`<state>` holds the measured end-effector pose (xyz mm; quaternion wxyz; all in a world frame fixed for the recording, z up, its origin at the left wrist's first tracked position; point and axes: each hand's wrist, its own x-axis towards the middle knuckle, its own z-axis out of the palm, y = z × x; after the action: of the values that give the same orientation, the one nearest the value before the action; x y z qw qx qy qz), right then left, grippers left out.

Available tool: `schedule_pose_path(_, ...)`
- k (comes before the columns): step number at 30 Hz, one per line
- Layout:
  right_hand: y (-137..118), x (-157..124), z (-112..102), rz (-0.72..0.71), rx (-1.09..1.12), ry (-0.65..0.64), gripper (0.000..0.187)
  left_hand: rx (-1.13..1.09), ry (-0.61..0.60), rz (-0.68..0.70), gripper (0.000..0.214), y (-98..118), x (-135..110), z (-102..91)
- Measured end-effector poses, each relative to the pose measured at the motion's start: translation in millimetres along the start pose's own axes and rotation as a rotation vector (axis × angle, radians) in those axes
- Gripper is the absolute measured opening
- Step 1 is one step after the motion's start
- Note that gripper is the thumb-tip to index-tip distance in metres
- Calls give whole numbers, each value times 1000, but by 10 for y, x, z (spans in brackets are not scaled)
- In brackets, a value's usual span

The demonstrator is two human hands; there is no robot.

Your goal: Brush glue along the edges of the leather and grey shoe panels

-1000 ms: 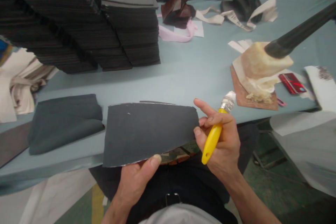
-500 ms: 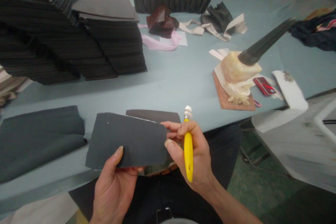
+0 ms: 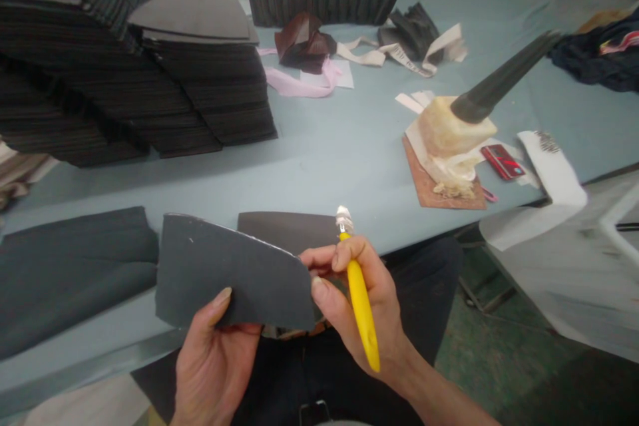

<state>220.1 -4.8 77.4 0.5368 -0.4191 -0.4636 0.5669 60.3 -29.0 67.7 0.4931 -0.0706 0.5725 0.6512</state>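
Note:
My left hand (image 3: 214, 353) grips the lower edge of a dark grey cut piece (image 3: 229, 273), thumb on its face. My right hand (image 3: 357, 306) pinches the piece's right edge with thumb and fingers. A yellow-handled brush (image 3: 360, 299) lies in that same palm, its whitish tip pointing up. A second, brownish-grey piece (image 3: 284, 229) lies flat on the table edge behind the held one. Both hands hover over my lap, just in front of the table's edge.
Tall stacks of dark cut pieces (image 3: 150, 66) fill the table's back left. A folded dark cloth (image 3: 70, 273) lies at the left. A glue block with a black handle (image 3: 454, 133) sits on a brown mat at the right, near a red card (image 3: 502, 161) and scraps.
The view has shifted, so the held piece sits lower and more to the left. My right hand has slid along its right edge. The brush now tilts with its tip up.

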Motion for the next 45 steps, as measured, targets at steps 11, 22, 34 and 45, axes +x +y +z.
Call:
schedule_pose_path(11,25,-38,42,-102,-100,19,30,-61,-49,-39,49,-23,35,29)
schedule_pose_path(22,69,-34,72,5,33,4,27,-94,-38,-138,51,4,87,25)
schedule_pose_path(34,163,-50,68,-126,-134,-5,32,-66,-61,-78,48,-59,54,17)
schedule_pose_path(45,199,-24,59,-91,-265,67,38,-71,-39,-148,37,-82,2,79)
